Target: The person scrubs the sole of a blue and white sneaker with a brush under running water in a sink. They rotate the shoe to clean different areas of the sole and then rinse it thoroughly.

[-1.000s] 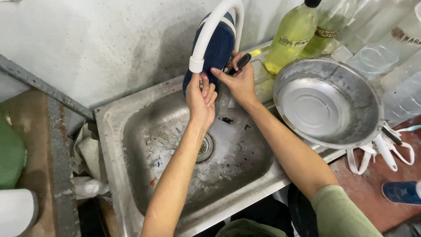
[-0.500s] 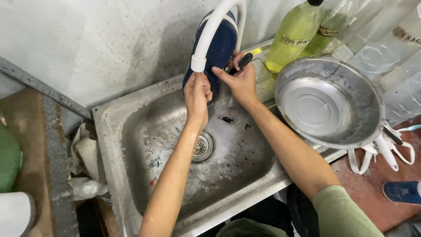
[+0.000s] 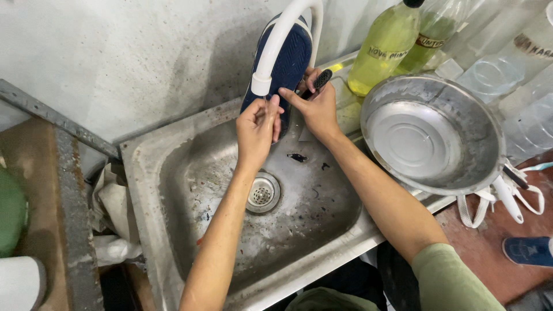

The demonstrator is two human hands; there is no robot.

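Down at the far left I see a green rounded object (image 3: pixel 10 216) at the frame edge, then a rusty metal rail (image 3: pixel 69 190) and crumpled white plastic (image 3: pixel 112 222) tucked beside the stainless steel sink (image 3: pixel 173 173). A round metal drain strainer (image 3: pixel 263 193) sits in the basin floor, with dark specks scattered around it. My left hand (image 3: pixel 257 128) is raised above the drain, fingers (image 3: pixel 271 112) pressed together and pinching at the lower edge of the navy blue shoe (image 3: pixel 288 63), which stands upright against the back of the sink, just behind the white curved faucet spout (image 3: pixel 276 49). My right hand (image 3: pixel 315 106) grips the shoe from the other side, fingers curled, with a small black brush handle (image 3: pixel 321 79) poking out above them. Right of that stands a yellow-green liquid bottle (image 3: pixel 383 49), then a round steel basin (image 3: pixel 432 135) resting on the sink's edge, clear plastic bottles (image 3: pixel 518 69) behind it, and a blue shoe (image 3: pixel 527 250) on the floor.
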